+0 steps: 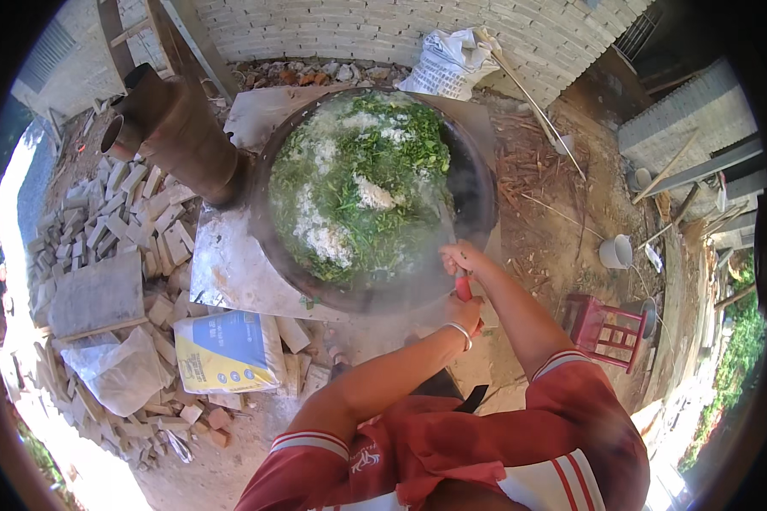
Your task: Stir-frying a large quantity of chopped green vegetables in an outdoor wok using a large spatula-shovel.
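In front of me a very large dark wok [484, 198] holds a heap of chopped leafy greens [358, 236]. White crumbly stuff [372, 193], perhaps rice or bean pulp, lies in patches over the greens, and steam blurs the lower part. Both my hands grip one long tool with a red handle [463, 289], seemingly a cooking shovel. My left hand [464, 313], with a bangle at its wrist, holds the handle end. Further up the shaft, my right hand [463, 257] is closed around it near the wok's rim. The blade is hidden in the greens.
A rusty metal flue [188, 137] rises at the stove slab's [230, 268] left. Loose bricks [118, 211] and a printed paper sack [230, 351] lie on the left. A red wooden stool [604, 332] and a bucket [615, 251] stand right. A white woven sack [447, 64] leans behind.
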A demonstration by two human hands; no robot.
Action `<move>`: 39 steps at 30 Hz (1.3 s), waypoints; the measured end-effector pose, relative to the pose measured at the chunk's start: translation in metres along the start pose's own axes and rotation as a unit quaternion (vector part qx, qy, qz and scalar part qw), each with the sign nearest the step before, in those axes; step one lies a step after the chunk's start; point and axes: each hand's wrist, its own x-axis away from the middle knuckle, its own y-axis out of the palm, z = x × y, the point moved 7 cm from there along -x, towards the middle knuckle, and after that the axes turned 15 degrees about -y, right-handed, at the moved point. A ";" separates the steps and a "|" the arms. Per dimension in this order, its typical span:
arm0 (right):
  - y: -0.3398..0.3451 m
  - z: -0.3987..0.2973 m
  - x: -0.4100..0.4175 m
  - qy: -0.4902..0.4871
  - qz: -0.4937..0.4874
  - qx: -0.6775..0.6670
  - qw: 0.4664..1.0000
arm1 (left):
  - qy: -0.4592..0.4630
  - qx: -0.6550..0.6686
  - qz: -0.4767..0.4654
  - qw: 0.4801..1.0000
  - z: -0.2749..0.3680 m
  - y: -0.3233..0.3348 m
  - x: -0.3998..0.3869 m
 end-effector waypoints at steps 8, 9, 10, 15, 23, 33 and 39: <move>0.040 -0.066 0.053 0.006 0.061 0.217 0.974 | 0.056 0.151 -0.151 0.975 -0.023 -0.007 0.051; 0.045 -0.074 0.063 -0.036 0.082 0.308 0.947 | 0.046 0.191 -0.179 0.964 -0.034 -0.006 0.059; 0.050 -0.081 0.075 -0.076 0.103 0.396 0.909 | 0.048 0.184 -0.180 0.965 -0.046 -0.009 0.065; 0.096 -0.083 0.125 -0.115 0.105 0.472 0.868 | 0.049 0.031 -0.118 0.991 -0.099 -0.039 0.080; 0.148 -0.051 0.180 -0.051 0.060 0.507 0.858 | 0.003 -0.022 -0.192 0.981 -0.172 -0.060 0.079; 0.157 -0.121 0.195 -0.084 0.034 0.600 0.795 | -0.055 -0.004 -0.363 0.930 -0.128 -0.042 0.169; 0.160 -0.064 0.196 0.008 -0.004 0.603 0.797 | -0.127 -0.039 -0.271 0.953 -0.176 -0.052 0.114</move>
